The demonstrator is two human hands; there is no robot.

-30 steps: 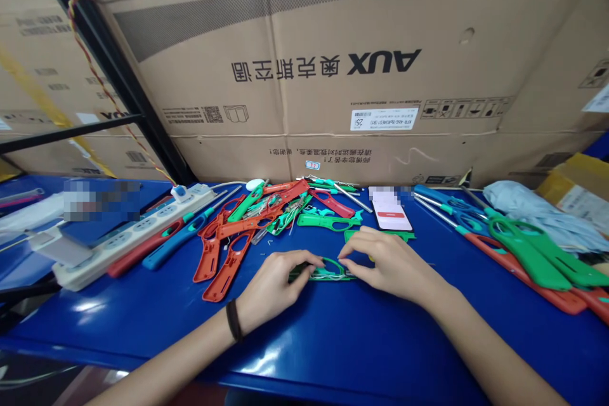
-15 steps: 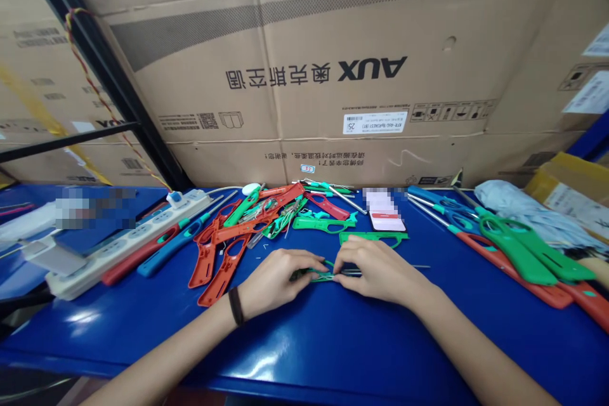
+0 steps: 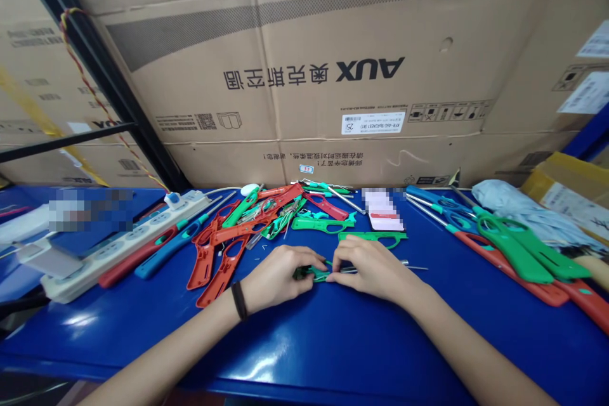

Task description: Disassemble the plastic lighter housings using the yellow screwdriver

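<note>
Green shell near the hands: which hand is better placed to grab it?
Probably right: the right hand sits just by the shell; the left hand is farther off, beyond the small green part.

Single head-worn camera is looking forward and down from the person's head, facing the blue workbench (image 3: 333,342) and cardboard cartons (image 3: 304,63) behind it, sitting close above the left hand (image 3: 278,279) and right hand (image 3: 373,268)

Person's L hand (image 3: 276,278) & R hand (image 3: 368,269) are bare, w/ slim fingers. L forearm (image 3: 176,344) & R forearm (image 3: 476,344) are bare too, long & narrowing toward the wrists. Thin black wristband (image 3: 239,301) circles L wrist, snug, approx. cord-like; material too small to tell.
</note>
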